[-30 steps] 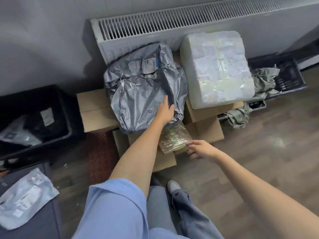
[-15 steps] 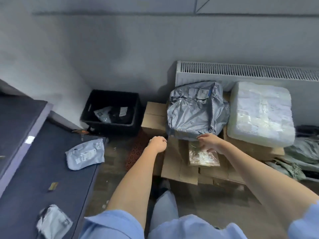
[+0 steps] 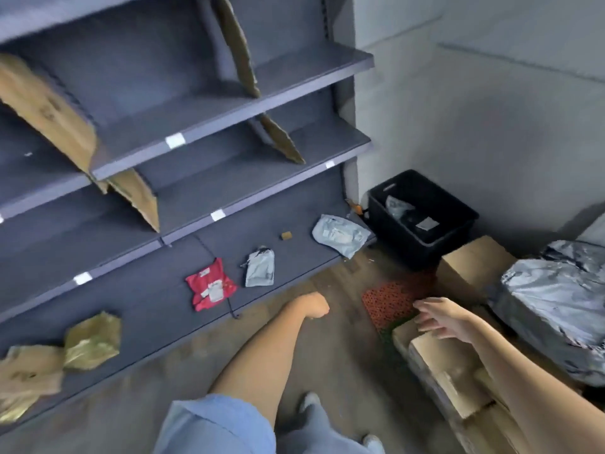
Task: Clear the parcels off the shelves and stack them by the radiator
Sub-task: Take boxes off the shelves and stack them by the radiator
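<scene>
At right of centre, a black crate [image 3: 458,231] holds grey pouches [image 3: 397,206]. Left hand [image 3: 316,306] is curled, holding nothing; right hand [image 3: 442,317] is spread, empty.

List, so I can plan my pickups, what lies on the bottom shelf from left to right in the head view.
Brown paper parcels → gold pouch → red packet → small grey pouch → tiny brown scrap → large grey mailer.
</scene>
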